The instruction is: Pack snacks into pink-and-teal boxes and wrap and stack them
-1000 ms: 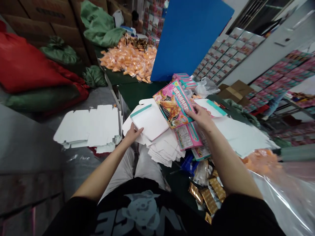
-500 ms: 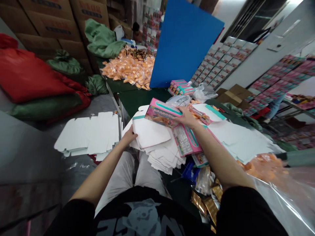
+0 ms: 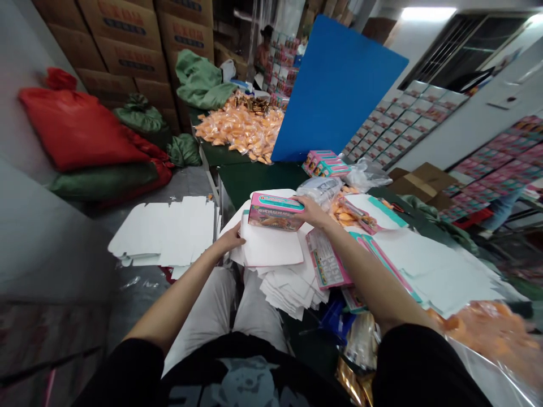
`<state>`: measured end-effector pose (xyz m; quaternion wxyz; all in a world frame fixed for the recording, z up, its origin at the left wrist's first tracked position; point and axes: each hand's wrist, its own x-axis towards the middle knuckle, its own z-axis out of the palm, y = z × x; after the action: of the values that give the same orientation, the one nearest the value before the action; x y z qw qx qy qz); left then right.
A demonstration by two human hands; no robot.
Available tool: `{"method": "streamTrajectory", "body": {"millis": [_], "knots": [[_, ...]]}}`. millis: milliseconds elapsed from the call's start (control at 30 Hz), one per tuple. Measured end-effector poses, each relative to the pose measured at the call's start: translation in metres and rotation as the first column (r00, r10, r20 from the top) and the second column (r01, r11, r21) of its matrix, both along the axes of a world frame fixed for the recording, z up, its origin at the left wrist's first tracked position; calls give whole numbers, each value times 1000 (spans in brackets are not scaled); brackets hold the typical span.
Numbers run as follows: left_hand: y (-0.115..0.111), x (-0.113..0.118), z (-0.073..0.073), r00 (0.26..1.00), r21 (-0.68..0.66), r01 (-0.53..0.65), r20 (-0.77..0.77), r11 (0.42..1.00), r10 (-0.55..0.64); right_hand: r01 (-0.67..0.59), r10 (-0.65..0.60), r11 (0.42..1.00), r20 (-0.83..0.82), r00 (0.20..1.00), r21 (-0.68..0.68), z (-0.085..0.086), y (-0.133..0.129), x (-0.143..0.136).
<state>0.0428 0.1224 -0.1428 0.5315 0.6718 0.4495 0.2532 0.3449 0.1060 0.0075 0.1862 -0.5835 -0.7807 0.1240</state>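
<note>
Since the frame a second ago, the pink-and-teal printed cardboard box (image 3: 275, 212) has turned from its broad picture face to a narrow long side and come left, over the far part of the flat white cardboard panel (image 3: 271, 250). Going from the left, a stack of white die-cut cardboard blanks (image 3: 169, 232) lies apart from your hands. Your left hand (image 3: 232, 238) pinches the panel at its left edge, thumb on top. Your right hand (image 3: 311, 212) grasps the box by its right end; whether its underside touches the panel, you cannot tell from this view. Nearer you, a fanned pile of white cardboard sheets (image 3: 292, 291) lies uneven. Right of that, a second pink printed carton (image 3: 328, 260) sits beside your right forearm, with shiny gold foil packets (image 3: 351, 383) closer to your body.

The panel could skew or slide if your left pinch slackens, because the loose pile beneath looks poorly squared. Leaning on one end of the box might crease the panel. Your right forearm passes close to the second carton, so a careless backward sweep could knock it towards the foil packets.
</note>
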Motion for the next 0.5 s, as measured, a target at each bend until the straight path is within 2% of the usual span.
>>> {"method": "streamTrajectory", "body": {"millis": [133, 267, 500], "knots": [[1, 1, 0, 999, -18, 7, 43, 1000, -7, -4, 1, 998, -54, 999, -59, 0, 9, -7], [2, 1, 1, 1000, -5, 13, 26, 1000, -12, 18, -23, 995, -58, 998, -97, -10, 19, -6], [4, -2, 3, 1000, 7, 9, 27, 1000, -9, 7, -2, 996, 52, 999, -93, -16, 27, 1]]}}
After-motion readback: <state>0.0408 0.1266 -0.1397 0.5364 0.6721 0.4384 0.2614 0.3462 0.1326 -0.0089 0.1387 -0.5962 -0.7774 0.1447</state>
